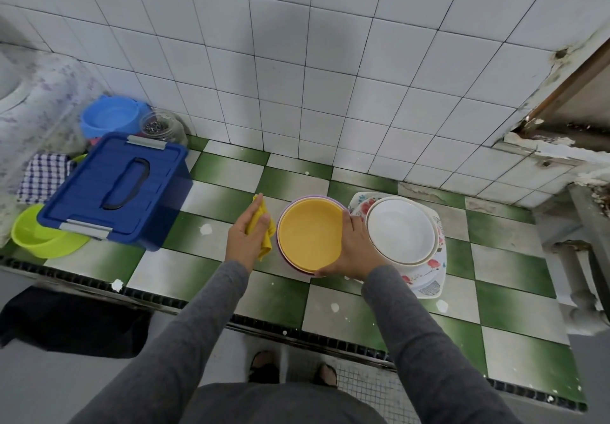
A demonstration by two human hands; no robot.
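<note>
Between the two hands, on the green-and-white tiled worktop (pixel 211 258), sits a yellow plate (pixel 310 232), topmost of a small stack with a purple plate (pixel 293 200) showing under its far rim. The right hand (pixel 353 248) grips the yellow plate at its right edge, fingers (pixel 347 220) lying over the rim and the thumb hooked on the near side. The left hand (pixel 246 235) is just left of the plate and apart from it, its fingers closed round a bunched yellow cloth (pixel 265 230).

This looks like the start of a wipe: the plate is steadied and the cloth is ready but not yet on it. The next move calls for bringing the cloth rightward onto the plate's face while the right hand stops the stack sliding. Just beyond the right fingers, white plates (pixel 399 229) rest on a floral tray (pixel 425 281); well left of the cloth stands a blue storage box (pixel 115 186).
</note>
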